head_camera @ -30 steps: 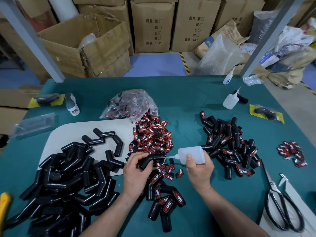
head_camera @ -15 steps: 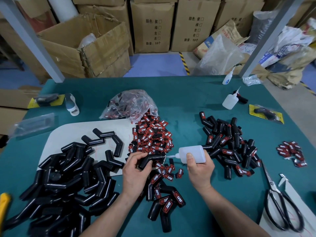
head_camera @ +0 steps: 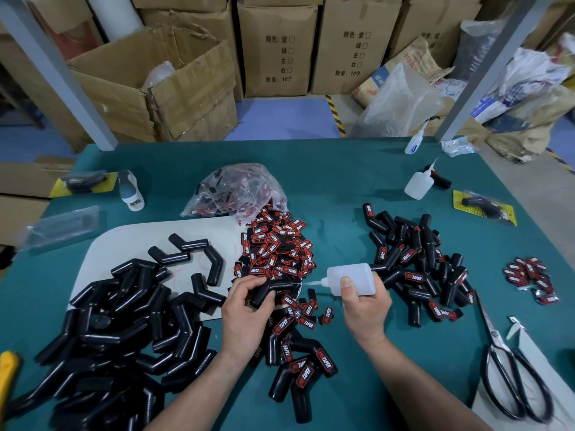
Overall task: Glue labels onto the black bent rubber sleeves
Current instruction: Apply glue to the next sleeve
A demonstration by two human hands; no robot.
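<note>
The left hand (head_camera: 249, 303) curls its fingers round one bare black bent rubber sleeve (head_camera: 273, 290) while the right hand (head_camera: 364, 303) grips a white plastic glue bottle (head_camera: 351, 279) pointed at it, and with a labelled pile (head_camera: 417, 272) right of those fingers and a larger unlabelled heap (head_camera: 118, 331) left of them, most of the work seems undone.

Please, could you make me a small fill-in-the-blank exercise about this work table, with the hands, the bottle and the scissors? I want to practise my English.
1. The left hand holds one black bent ____.
2. The right hand grips a white bottle whose nozzle points toward the person's ____.
3. The scissors lie at the ____ side of the table.
4. The labels carry the word ____.

Missing words: sleeve; left; right; TAPER.
</note>
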